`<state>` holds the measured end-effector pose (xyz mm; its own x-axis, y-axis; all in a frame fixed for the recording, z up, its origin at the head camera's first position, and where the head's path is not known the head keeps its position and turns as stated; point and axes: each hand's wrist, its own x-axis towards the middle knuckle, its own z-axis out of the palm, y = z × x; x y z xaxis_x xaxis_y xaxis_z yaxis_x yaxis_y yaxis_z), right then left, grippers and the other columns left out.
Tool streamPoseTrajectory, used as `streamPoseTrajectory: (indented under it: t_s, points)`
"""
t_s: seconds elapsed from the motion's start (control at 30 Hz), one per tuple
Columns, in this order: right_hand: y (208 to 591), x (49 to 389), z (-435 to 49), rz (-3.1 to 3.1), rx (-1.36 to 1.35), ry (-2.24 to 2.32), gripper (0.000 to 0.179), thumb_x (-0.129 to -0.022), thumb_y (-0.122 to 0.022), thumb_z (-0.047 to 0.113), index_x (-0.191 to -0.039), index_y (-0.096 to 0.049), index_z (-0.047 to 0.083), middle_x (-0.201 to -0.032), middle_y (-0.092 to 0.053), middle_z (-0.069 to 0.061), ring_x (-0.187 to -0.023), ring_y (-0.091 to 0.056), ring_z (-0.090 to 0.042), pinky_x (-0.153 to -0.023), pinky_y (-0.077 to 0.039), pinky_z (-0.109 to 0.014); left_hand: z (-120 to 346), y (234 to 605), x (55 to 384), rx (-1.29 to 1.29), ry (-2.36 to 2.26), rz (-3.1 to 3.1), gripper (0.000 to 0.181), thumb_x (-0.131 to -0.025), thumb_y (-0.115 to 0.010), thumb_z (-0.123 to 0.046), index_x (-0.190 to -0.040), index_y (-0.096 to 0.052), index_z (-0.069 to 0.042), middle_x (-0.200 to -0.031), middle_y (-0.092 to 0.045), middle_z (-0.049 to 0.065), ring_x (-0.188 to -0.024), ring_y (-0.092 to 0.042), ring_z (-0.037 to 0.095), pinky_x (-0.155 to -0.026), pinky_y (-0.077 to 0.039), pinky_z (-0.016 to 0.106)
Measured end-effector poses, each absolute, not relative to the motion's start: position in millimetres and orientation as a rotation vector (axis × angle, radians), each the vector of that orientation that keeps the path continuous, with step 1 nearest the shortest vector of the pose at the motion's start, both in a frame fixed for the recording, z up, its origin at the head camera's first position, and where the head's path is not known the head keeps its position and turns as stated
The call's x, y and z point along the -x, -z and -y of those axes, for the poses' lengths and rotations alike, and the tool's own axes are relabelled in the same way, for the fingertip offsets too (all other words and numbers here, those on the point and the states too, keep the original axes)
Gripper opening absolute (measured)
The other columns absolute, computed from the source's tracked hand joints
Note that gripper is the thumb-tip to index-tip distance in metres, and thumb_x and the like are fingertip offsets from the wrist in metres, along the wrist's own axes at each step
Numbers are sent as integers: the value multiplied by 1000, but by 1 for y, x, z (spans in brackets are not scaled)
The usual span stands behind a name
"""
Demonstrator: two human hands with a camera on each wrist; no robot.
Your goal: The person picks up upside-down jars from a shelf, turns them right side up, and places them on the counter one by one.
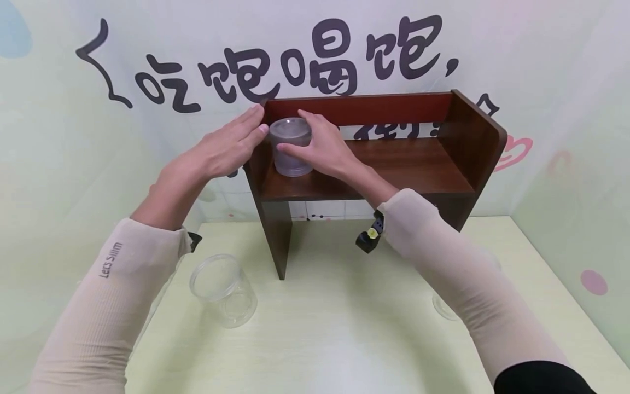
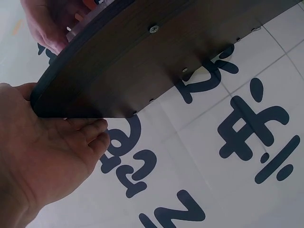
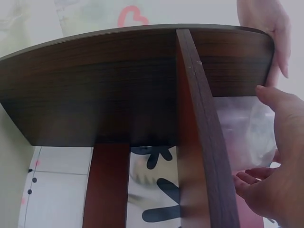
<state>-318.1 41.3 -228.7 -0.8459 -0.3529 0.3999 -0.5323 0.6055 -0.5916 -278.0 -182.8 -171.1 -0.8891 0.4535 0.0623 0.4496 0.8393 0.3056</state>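
Note:
My right hand (image 1: 327, 145) grips a clear jar (image 1: 291, 164) with a greyish lid, thumb across the front and fingers round the far side. The jar stands upright at the left end of the upper board of a dark brown wooden shelf (image 1: 408, 164). My left hand (image 1: 231, 145) touches the upper edge of the shelf's left side panel (image 2: 156, 52), its fingers fairly straight and its thumb near the jar. Through the right wrist view, the jar (image 3: 247, 133) shows between my right hand (image 3: 280, 142) and the shelf board.
An open-topped clear jar (image 1: 236, 301) stands on the pale table (image 1: 334, 328) left of the shelf. On the right, another clear container (image 1: 444, 307) is mostly hidden by my right sleeve. A white wall cloth (image 1: 197, 27) with large black characters hangs behind the shelf.

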Motion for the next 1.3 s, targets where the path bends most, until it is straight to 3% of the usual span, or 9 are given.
streamPoseTrajectory:
  t_s: [0.6,1.3]
  points:
    - [231,314,-45,2533,-695,-1068,82,-95,-78,44,-159,-45,4,-154,-54,-13,-131,-56,-24,-104,-54,-35,183,172,277,-733,-517,-3004,70,-113,-19,-47,-170,0,-11,-178,7,5,-165,7,24,-132,-3,57]
    - [226,272,-86,2458,-684,-1105,80,-91,-82,42,-157,-50,9,-147,-58,-13,-124,-60,-27,-97,-58,-43,184,174,279,-749,-543,-3017,69,-114,-22,-45,-169,-1,-9,-178,5,7,-165,6,25,-133,-4,52]
